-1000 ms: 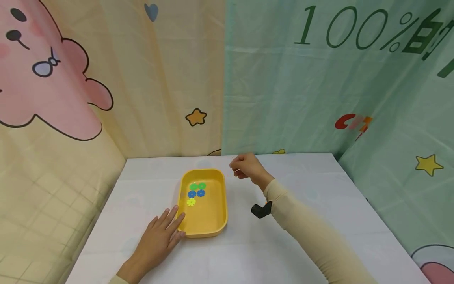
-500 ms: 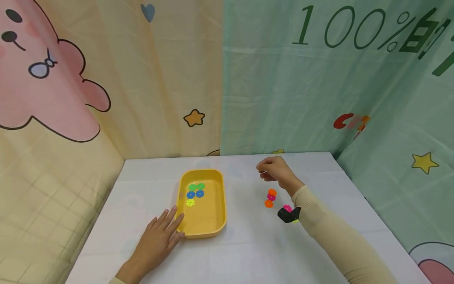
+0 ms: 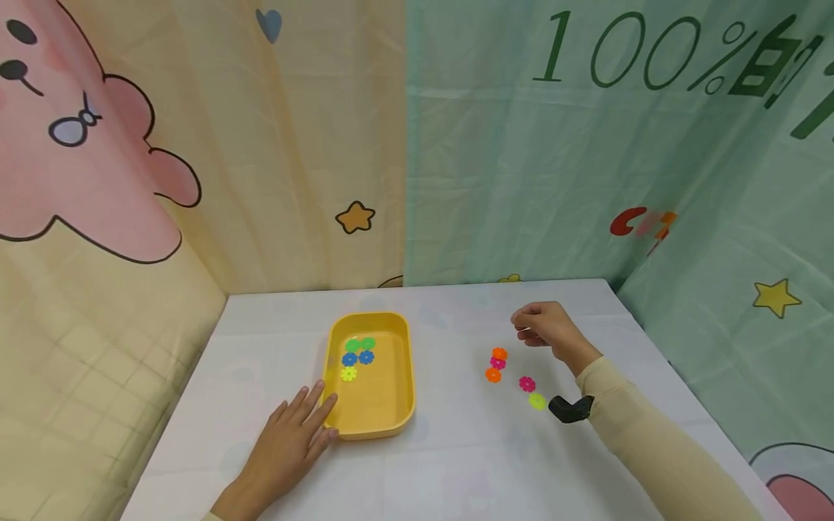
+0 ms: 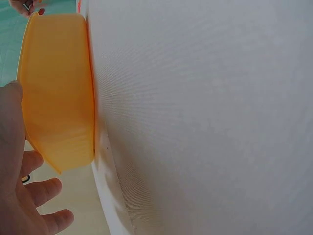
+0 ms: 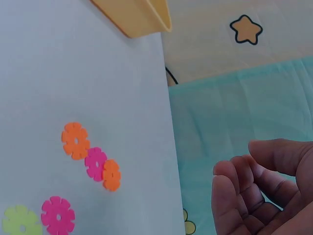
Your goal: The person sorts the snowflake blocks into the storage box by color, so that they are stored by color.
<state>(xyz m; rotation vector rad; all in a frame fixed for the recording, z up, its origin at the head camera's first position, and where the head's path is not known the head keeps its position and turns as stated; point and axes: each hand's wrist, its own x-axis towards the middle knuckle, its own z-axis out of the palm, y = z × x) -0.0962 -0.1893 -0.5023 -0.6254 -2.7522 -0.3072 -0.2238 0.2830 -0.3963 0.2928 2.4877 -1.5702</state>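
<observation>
The left hand (image 3: 287, 445) lies with its fingers spread, the tips at the near-left edge of the yellow tray (image 3: 378, 409). The right hand (image 3: 550, 329) hovers above the table (image 3: 456, 463), its fingers loosely curled, thumb near the index finger; no piece shows in it.

Beyond the fingers, five flower-shaped discs lie on the table to the right of the tray. An orange disc (image 3: 493, 375), a pink disc (image 3: 498, 363) and a second orange disc (image 3: 499, 354) form a touching row; a second pink disc (image 3: 527, 384) and a yellow-green disc (image 3: 537, 401) lie closer to the person. Inside the tray are two green discs (image 3: 352, 346), two blue discs (image 3: 366, 357) and a yellow disc (image 3: 348, 374).

A pinch at the row could drag a neighbour along, since the notched edges meet. Such thin, flat discs would probably be awkward to lift and might skid under a fingertip. A firm push from the left hand could shift the tray and disturb its contents.
</observation>
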